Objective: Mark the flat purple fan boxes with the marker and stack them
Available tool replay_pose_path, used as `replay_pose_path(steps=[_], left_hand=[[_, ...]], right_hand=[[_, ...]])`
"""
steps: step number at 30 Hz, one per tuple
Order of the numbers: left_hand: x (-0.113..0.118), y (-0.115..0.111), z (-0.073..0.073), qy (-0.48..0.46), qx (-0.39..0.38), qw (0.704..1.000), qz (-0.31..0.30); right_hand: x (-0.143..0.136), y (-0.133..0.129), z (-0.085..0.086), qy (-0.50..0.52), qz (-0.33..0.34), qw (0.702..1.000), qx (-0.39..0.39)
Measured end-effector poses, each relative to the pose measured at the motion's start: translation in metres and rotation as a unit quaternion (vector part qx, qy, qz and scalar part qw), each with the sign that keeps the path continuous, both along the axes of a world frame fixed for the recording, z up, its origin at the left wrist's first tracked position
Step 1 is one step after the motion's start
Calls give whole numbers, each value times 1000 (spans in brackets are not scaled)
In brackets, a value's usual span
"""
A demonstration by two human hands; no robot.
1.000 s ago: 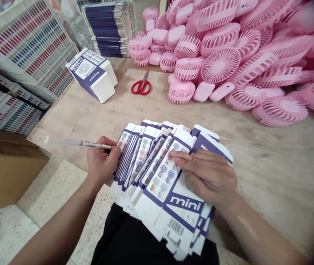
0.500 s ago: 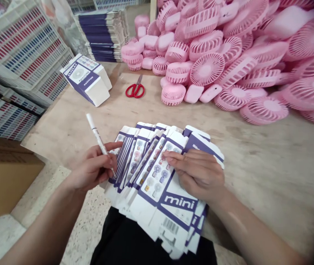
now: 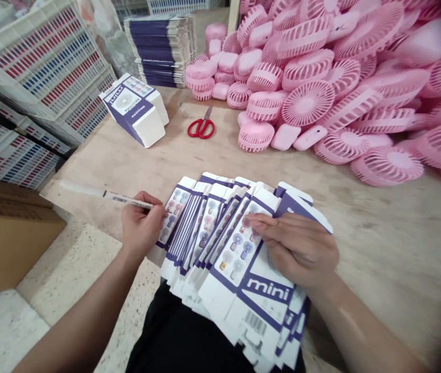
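A white pen (image 3: pixel 125 199) is pinched in my left hand (image 3: pixel 143 220), its tip against the leftmost printed panel of the fanned cartons. These flattened mini fan cartons (image 3: pixel 220 269), white and purple, overlap in a spread pile across the table's front edge and over my lap. My right hand (image 3: pixel 302 248) lies on the right part of the pile with its fingers pressed together, gripping the cartons there. Its palm side is hidden.
Red-handled scissors (image 3: pixel 201 129) lie beyond the cartons. An assembled box (image 3: pixel 135 111) stands at the left, near a stack of flat cartons (image 3: pixel 160 49). Pink handheld fans (image 3: pixel 302 101) heap at the back right. White crates (image 3: pixel 45 67) and a brown cardboard box (image 3: pixel 11 243) flank the table.
My left hand has turned the pen from steep to nearly level and brought its tip to the leftmost carton. The right hand stays on the pile. The view has shifted slightly left.
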State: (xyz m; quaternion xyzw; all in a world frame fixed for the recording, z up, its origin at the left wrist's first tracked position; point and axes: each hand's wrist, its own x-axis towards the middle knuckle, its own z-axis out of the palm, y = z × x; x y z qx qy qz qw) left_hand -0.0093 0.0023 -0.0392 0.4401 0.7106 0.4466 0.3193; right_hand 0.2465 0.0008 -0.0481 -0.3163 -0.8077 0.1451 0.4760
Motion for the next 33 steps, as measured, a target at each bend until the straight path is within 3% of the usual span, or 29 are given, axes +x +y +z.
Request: replay_pose_path(steps=[4,10,14,16,19,24,28,30,33], left_hand=[[2,-3,-11,104,22,994,1],[7,-4,-6,161,14,987,5],[1,1,7,32,-57,998,19],[-4,5,17,-67,-144,986,-51],[-8,6,29,-190,-229,945,-137],[-5,0,38,-266,-235,926,-132],[0,-4,36,-314,-258,901,-151],[0,-3,29,-295,-211,922,-131],[0,-1,13,-151,-90,983,-43]], right_hand=[[-1,-1,0,15,1,1000,1],[-2,-1,0,10,4,1000,2],[-1,-1,0,12,2,1000,2],[-1,-1,-1,11,2,1000,0],[-1,-1,0,10,1,1000,-1],[-1,-1,0,8,5,1000,0],[-1,-1,1,7,3,1000,-4],[0,-1,1,3,3,1000,-5],[0,0,2,3,4,1000,-2]])
